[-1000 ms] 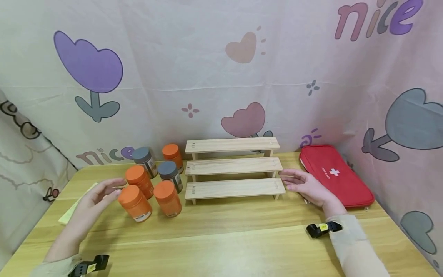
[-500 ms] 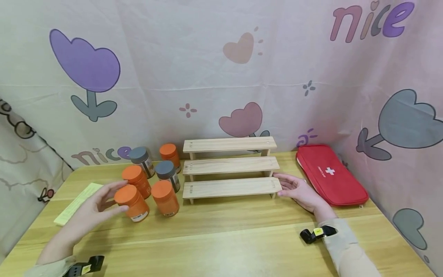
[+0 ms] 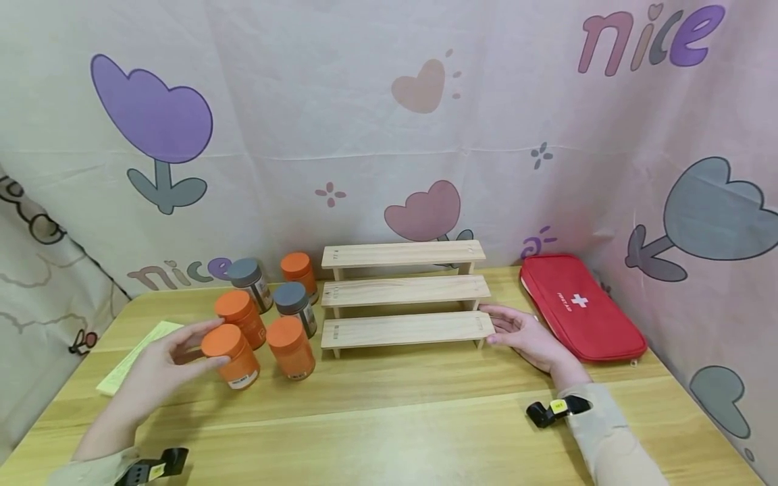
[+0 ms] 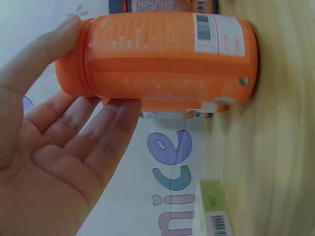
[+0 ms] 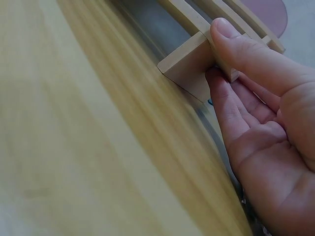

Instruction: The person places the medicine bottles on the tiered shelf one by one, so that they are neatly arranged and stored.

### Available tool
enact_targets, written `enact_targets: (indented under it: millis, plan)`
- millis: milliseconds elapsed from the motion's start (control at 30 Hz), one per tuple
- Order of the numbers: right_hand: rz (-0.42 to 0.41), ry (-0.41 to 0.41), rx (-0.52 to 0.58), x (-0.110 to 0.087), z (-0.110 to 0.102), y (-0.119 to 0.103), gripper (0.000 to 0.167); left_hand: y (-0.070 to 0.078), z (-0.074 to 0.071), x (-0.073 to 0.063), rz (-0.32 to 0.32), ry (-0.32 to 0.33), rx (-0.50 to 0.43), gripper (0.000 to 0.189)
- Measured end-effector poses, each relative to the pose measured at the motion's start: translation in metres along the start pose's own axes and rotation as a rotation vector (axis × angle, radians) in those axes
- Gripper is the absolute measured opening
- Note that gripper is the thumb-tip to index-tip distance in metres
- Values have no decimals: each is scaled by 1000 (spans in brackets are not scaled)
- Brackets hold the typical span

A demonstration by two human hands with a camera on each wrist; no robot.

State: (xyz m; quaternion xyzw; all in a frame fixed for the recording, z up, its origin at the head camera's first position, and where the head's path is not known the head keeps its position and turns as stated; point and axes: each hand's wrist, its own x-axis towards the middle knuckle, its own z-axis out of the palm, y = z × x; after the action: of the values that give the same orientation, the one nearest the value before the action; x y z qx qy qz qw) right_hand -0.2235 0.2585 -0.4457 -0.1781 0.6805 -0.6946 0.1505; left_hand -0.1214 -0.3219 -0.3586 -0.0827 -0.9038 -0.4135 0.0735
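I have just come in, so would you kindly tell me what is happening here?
A person's left hand holds an orange jar at the near left of a group. The right hand grips the right end of a three-tier wooden rack. The other jars stand left of the rack on the table.

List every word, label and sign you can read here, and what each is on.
"FIRST AID", beside a white cross: red zipped pouch.
"nice", twice: pale patterned fabric backdrop.
Too small or blurred to read: print on the orange cylindrical plastic jars, grey-lidded cylindrical jars and pale yellow-green box; marks on the three-tier pale wooden stand; yellow tags on the black wrist cameras.
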Motion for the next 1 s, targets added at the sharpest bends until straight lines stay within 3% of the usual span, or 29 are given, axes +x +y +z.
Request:
enact_targets:
  millis: [133,333,467,567,800,1000]
  plan:
    - [13,16,-4,0,1,0,68,11,-8,0,-22,19,31,60]
    - [17,26,-25,0,0,-2,68,38,-19,3,12,90,-22,61]
    - [27,31,-19,0,1,-3,69,62,-18,11,9,184,-42,60]
    - [22,26,-17,0,1,-3,68,79,-13,21,-21,210,-75,61]
    - [6,8,3,0,0,-1,66,110,3,51,-37,196,-55,64]
    - [4,3,12,0,1,0,67,128,22,79,-16,131,-98,70]
